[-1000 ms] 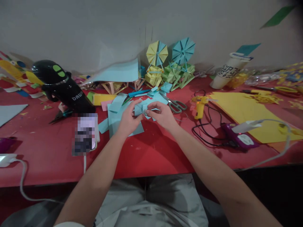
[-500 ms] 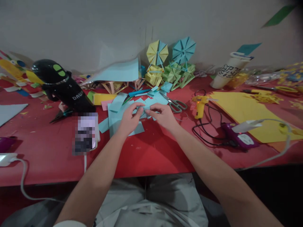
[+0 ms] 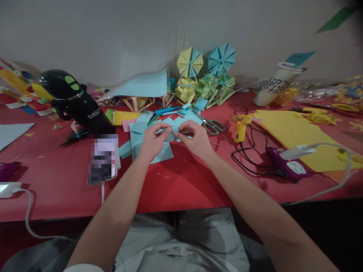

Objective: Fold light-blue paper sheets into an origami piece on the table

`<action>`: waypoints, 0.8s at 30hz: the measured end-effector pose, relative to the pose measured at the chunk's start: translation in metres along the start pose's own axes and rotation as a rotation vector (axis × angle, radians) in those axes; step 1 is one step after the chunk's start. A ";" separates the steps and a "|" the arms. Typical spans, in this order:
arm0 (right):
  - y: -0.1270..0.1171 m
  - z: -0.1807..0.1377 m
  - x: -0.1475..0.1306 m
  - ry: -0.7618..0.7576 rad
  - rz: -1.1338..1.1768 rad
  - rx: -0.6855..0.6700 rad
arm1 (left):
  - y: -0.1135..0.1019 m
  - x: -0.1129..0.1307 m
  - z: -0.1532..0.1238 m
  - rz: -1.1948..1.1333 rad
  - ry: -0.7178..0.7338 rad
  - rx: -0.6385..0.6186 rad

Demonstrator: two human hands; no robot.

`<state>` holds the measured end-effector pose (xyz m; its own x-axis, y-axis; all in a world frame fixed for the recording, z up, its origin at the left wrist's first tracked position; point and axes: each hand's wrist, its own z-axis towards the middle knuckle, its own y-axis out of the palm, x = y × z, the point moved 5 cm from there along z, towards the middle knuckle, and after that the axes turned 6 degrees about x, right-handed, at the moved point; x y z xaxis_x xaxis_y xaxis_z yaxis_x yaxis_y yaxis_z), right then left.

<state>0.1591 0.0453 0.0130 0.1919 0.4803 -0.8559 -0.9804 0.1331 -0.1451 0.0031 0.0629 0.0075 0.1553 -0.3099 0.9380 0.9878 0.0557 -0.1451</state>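
Note:
Between my fingertips is a small piece of light-blue paper [image 3: 175, 129], pinched from both sides. My left hand [image 3: 155, 140] grips its left edge with thumb and forefinger, and my right hand [image 3: 193, 136] holds the right edge the same way. Exact folds in the piece are too small to make out. Under and around my hands lie several light-blue paper sheets [image 3: 166, 154] and cut pieces. Grey-handled scissors [image 3: 214, 127] rest just beyond my right hand. A blue pen [image 3: 167, 110] lies behind the papers.
On the left stand a black bottle [image 3: 85, 107] and a phone [image 3: 104, 158] on a cable. To the right are a yellow glue gun [image 3: 240, 128], a purple power strip [image 3: 289, 164], yellow paper [image 3: 297, 136] and a paper cup [image 3: 279, 85]. Folded-paper models [image 3: 208, 88] line the wall.
Both hands stay almost in place, still pinching the blue paper, which now shows a little more between the fingertips. The whole view has shifted very slightly.

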 end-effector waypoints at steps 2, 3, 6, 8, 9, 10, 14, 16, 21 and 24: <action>0.001 -0.001 0.000 0.001 0.014 -0.012 | 0.000 0.001 0.000 0.010 0.010 0.000; 0.002 -0.001 0.000 -0.005 0.014 -0.017 | 0.000 0.002 -0.001 0.019 0.020 -0.002; 0.002 0.000 0.000 -0.040 -0.017 -0.014 | 0.001 0.005 -0.001 0.054 0.060 -0.009; 0.001 0.000 0.000 -0.058 -0.043 -0.002 | 0.002 0.007 -0.002 0.070 0.084 -0.014; 0.000 0.001 0.000 -0.062 -0.053 0.002 | 0.002 0.007 -0.002 0.078 0.093 -0.018; -0.001 0.001 0.000 -0.062 -0.059 0.001 | 0.002 0.007 -0.002 0.085 0.101 -0.022; -0.003 0.002 -0.001 -0.046 -0.064 -0.006 | 0.001 0.007 -0.001 0.083 0.121 -0.011; -0.005 0.003 -0.002 -0.039 -0.052 -0.003 | -0.001 0.007 0.000 0.074 0.127 0.006; -0.006 0.004 -0.005 -0.024 -0.040 -0.007 | -0.003 0.010 0.000 0.100 0.139 0.019; -0.004 0.003 -0.005 -0.014 -0.035 -0.029 | -0.001 0.014 -0.002 0.109 0.171 -0.020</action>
<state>0.1626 0.0451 0.0200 0.2261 0.4880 -0.8431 -0.9740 0.1251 -0.1889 0.0038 0.0570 0.0201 0.2585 -0.4596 0.8497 0.9648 0.0794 -0.2506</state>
